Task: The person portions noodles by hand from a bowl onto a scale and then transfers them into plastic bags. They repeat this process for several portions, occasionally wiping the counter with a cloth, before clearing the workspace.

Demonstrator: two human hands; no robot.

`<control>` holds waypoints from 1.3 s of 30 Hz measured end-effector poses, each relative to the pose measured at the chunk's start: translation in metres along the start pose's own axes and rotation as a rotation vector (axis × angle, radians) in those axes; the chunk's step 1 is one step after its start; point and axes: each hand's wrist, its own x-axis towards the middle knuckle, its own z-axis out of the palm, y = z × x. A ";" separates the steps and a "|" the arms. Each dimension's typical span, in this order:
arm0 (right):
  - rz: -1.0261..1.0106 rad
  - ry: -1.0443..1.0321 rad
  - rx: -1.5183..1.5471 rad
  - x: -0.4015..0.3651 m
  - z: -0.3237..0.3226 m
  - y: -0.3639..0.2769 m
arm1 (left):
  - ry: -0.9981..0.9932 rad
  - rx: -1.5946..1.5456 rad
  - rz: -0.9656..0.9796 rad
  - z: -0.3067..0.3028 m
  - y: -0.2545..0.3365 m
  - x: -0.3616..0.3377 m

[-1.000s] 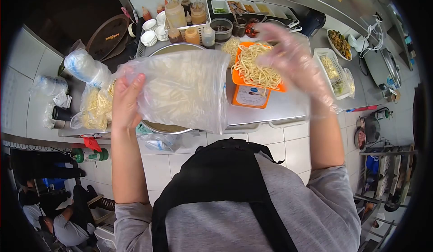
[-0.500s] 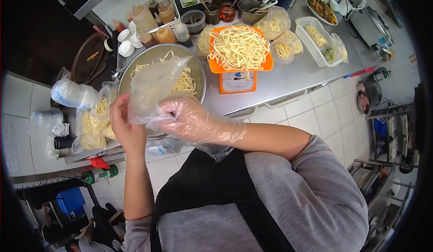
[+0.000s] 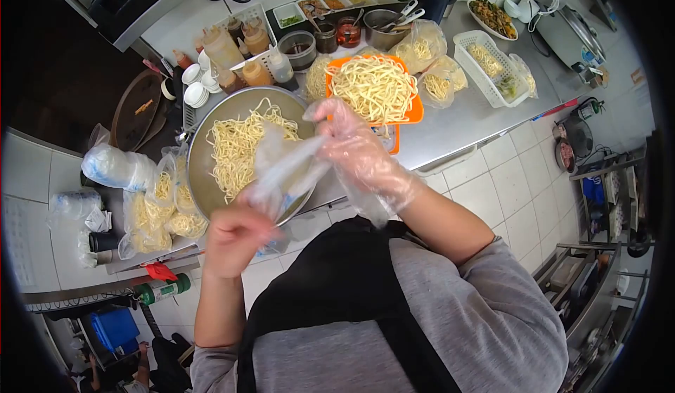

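- Hands grasp plastic bag [image 3: 285,168], stretched between them.
- Bare left hand [image 3: 235,242] clenches its lower end; gloved right hand [image 3: 355,147] pinches the upper end.
- Bag sits over near rim of metal bowl [image 3: 200,175] of noodles on table [image 3: 457,122].
- Orange tray [image 3: 415,112] just behind right hand.

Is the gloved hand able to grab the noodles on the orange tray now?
Probably yes: the right hand is right beside the noodles on the orange tray, nothing between, though it is pinching the plastic bag.
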 end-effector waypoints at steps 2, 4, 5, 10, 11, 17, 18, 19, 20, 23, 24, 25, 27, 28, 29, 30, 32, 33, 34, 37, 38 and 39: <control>0.019 0.044 0.015 -0.013 0.005 -0.012 | -0.001 0.902 0.255 -0.019 0.000 0.021; -0.070 -0.024 -0.469 -0.022 0.020 -0.042 | 0.241 1.568 0.428 -0.016 0.011 0.052; -0.361 0.020 -0.704 -0.021 0.017 -0.045 | 0.247 1.569 0.439 -0.017 0.013 0.065; -0.187 0.495 -1.750 0.016 -0.080 -0.044 | 0.184 1.590 0.382 -0.020 0.016 0.134; -0.193 0.495 -1.751 0.018 -0.086 -0.040 | 0.177 1.607 0.441 -0.023 0.009 0.153; 0.159 0.259 -1.668 0.027 -0.104 -0.030 | 0.151 1.740 0.389 0.002 -0.047 0.259; 0.211 0.214 -1.664 0.028 -0.105 -0.033 | 0.164 1.779 0.365 0.015 -0.060 0.271; 0.263 0.170 -1.662 0.029 -0.107 -0.035 | 0.178 1.816 0.341 0.025 -0.070 0.280; 0.260 0.168 -1.664 0.029 -0.111 -0.033 | 0.182 1.816 0.342 0.029 -0.077 0.286; 0.207 0.192 -1.613 0.028 -0.126 -0.025 | -0.192 2.023 0.396 0.031 -0.090 0.301; 0.198 0.215 -1.560 0.025 -0.127 -0.025 | -0.461 1.970 0.582 0.023 -0.090 0.301; 0.187 0.241 -1.506 0.025 -0.131 -0.025 | -0.730 1.888 0.763 0.014 -0.089 0.302; 0.181 0.311 -1.282 0.031 -0.149 -0.028 | -0.825 1.761 0.839 0.017 -0.081 0.295; 0.179 0.362 -1.057 0.033 -0.157 -0.030 | -0.874 1.737 0.533 0.023 -0.074 0.288; 0.175 0.367 -1.057 0.032 -0.159 -0.036 | -0.907 1.689 0.226 0.034 -0.065 0.279; 0.135 0.369 -0.565 0.031 -0.158 -0.043 | -0.783 1.488 -0.196 0.053 -0.054 0.271; 0.067 0.425 0.143 0.030 -0.160 -0.044 | -0.862 1.550 0.064 0.035 -0.071 0.271; 0.060 0.425 0.141 0.032 -0.159 -0.049 | -0.923 1.589 0.327 0.028 -0.079 0.272; 0.089 0.465 0.278 0.033 -0.155 -0.055 | -0.856 1.589 0.349 0.022 -0.090 0.271; 0.156 0.591 0.396 0.038 -0.153 -0.057 | -0.633 1.471 0.436 0.028 -0.107 0.255; 0.143 0.602 0.398 0.038 -0.148 -0.061 | -0.608 1.464 0.432 0.032 -0.108 0.252; 0.130 0.615 0.400 0.036 -0.142 -0.067 | -0.610 1.461 0.429 0.035 -0.107 0.250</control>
